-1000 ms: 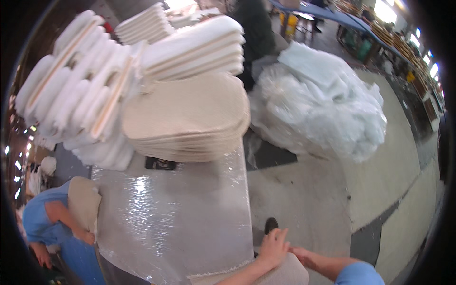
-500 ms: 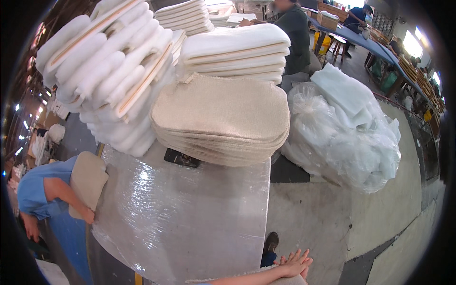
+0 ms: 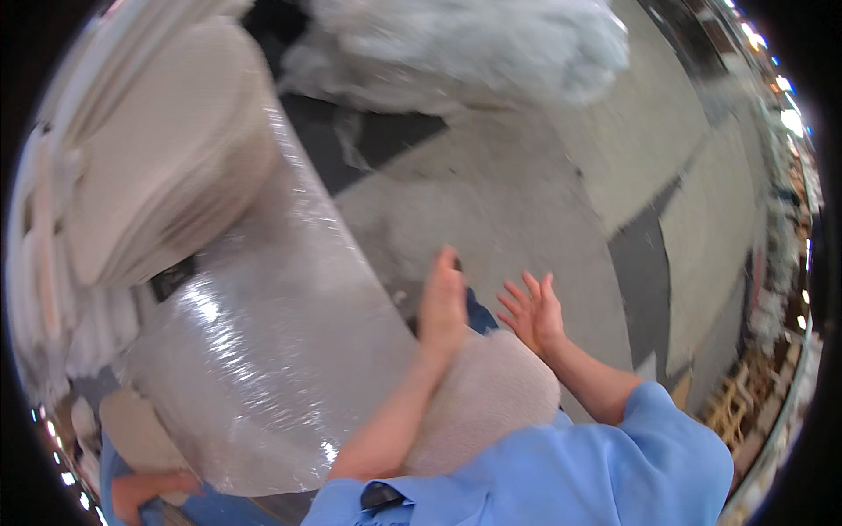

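A person in a blue shirt (image 3: pixel 561 478) has a beige pad (image 3: pixel 491 390) lying over the lap, its rounded end pointing away and a little right, its long axis running from near left to far right between the forearms. Both hands are up at that far end, apart from each other, so the pad lies on the near side of the fingers. The left hand (image 3: pixel 443 302) is beyond the pad's left side, fingers straight and together, with nothing seen in its grasp; the left forearm overlaps that side. The right hand (image 3: pixel 535 320) is spread wide and empty, its heel just beside the far right corner. I cannot tell whether either hand touches the cloth, and neither is clearly nearer. To the left stands a plastic-covered table (image 3: pixel 338 386), with a pile of beige pads (image 3: pixel 171 149) at its far end; near left, a co-worker's forearm (image 3: pixel 140 491) shows.
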`<control>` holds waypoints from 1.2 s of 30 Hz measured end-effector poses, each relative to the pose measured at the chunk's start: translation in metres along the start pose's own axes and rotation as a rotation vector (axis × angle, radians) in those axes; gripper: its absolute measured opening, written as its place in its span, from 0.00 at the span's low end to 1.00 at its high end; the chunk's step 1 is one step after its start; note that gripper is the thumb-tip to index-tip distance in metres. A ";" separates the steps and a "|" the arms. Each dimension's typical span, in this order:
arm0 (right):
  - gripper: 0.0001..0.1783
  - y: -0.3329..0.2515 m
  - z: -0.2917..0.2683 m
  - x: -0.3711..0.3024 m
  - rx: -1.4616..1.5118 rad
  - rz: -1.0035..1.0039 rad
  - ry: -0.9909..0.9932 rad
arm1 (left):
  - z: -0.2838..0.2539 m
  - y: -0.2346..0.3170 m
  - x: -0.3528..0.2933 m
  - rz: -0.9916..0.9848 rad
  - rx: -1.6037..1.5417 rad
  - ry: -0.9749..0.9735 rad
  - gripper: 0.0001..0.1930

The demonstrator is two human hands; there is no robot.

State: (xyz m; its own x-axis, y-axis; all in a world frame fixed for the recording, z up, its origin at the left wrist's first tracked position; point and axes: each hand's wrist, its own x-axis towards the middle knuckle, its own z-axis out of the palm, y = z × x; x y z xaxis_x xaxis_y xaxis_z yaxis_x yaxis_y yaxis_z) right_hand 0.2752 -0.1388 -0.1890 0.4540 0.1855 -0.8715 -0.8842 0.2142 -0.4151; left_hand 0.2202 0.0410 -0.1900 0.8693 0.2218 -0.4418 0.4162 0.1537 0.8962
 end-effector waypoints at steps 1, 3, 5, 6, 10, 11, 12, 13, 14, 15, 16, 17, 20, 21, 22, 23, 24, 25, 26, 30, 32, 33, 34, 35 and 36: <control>0.53 -0.003 -0.004 -0.008 0.085 -0.052 -0.028 | -0.001 0.012 -0.007 -0.007 -0.081 -0.079 0.35; 0.54 -0.004 -0.004 -0.023 0.163 -0.072 -0.013 | -0.013 0.032 -0.009 -0.002 -0.236 -0.199 0.39; 0.54 0.004 0.005 -0.027 0.228 -0.073 -0.022 | -0.022 0.038 -0.005 0.019 -0.379 -0.280 0.42; 0.54 0.007 0.010 -0.029 0.251 -0.060 -0.023 | -0.017 0.039 -0.003 0.002 -0.368 -0.367 0.46; 0.52 0.024 0.007 -0.019 0.353 0.007 -0.223 | 0.015 0.028 -0.010 -0.133 -0.456 -0.546 0.46; 0.52 0.029 0.004 -0.014 0.334 -0.024 -0.210 | 0.024 0.021 -0.013 -0.175 -0.471 -0.579 0.45; 0.52 0.030 0.005 -0.014 0.309 -0.004 -0.164 | 0.033 0.018 -0.014 -0.109 -0.414 -0.574 0.45; 0.52 0.031 0.008 -0.015 0.285 0.017 -0.119 | 0.041 0.016 -0.013 -0.042 -0.357 -0.569 0.44; 0.52 0.033 0.011 -0.015 0.260 0.038 -0.074 | 0.043 0.012 -0.012 -0.042 -0.341 -0.567 0.44; 0.52 0.036 0.011 -0.016 0.266 0.050 -0.059 | 0.047 0.007 -0.011 -0.040 -0.327 -0.566 0.44; 0.52 0.038 0.013 -0.017 0.273 0.063 -0.045 | 0.050 0.002 -0.010 -0.104 -0.354 -0.570 0.43; 0.52 0.044 0.013 -0.015 0.294 0.065 -0.017 | 0.052 -0.003 -0.008 -0.167 -0.380 -0.573 0.43; 0.52 0.064 0.003 0.001 0.368 0.077 0.018 | 0.057 -0.017 0.002 -0.345 -0.441 -0.583 0.42; 0.52 0.064 0.005 0.003 0.391 0.100 -0.014 | 0.057 -0.018 0.005 -0.327 -0.443 -0.551 0.41; 0.51 0.063 0.004 -0.002 0.406 0.157 -0.105 | 0.057 -0.019 0.011 -0.301 -0.447 -0.515 0.41; 0.52 0.062 0.004 -0.004 0.418 0.215 -0.197 | 0.057 -0.020 0.015 -0.200 -0.436 -0.445 0.40; 0.51 0.065 0.003 -0.003 0.411 0.221 -0.240 | 0.056 -0.021 0.017 -0.112 -0.414 -0.391 0.39; 0.49 0.069 0.001 -0.001 0.403 0.227 -0.283 | 0.054 -0.022 0.015 -0.129 -0.355 -0.345 0.38; 0.48 0.072 -0.001 0.000 0.394 0.232 -0.326 | 0.049 -0.023 0.012 -0.144 -0.296 -0.298 0.37; 0.36 0.045 -0.010 -0.017 -0.004 0.437 -0.009 | 0.013 -0.021 -0.006 -0.192 -0.052 -0.057 0.32; 0.31 0.029 -0.031 -0.021 -0.044 0.587 -0.155 | -0.001 -0.014 -0.025 -0.209 0.134 -0.050 0.32; 0.28 0.019 -0.024 -0.025 -0.050 0.632 -0.185 | -0.007 -0.012 -0.034 -0.215 0.228 -0.049 0.33; 0.26 0.018 -0.024 -0.022 -0.070 0.666 -0.224 | -0.012 -0.013 -0.040 -0.325 0.248 -0.126 0.33; 0.25 0.016 -0.024 -0.019 -0.091 0.701 -0.264 | -0.015 -0.017 -0.045 -0.435 0.267 -0.202 0.33; 0.24 0.014 -0.023 -0.016 -0.111 0.732 -0.303 | -0.019 -0.020 -0.051 -0.544 0.285 -0.280 0.34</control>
State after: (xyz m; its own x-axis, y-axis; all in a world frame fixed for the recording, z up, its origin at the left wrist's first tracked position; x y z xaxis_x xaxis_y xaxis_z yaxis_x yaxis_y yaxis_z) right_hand 0.2527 -0.1608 -0.1869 -0.2503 0.4981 -0.8302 -0.9676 -0.1570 0.1976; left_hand 0.1623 0.0451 -0.1857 0.5362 -0.0787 -0.8404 0.8350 -0.0960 0.5418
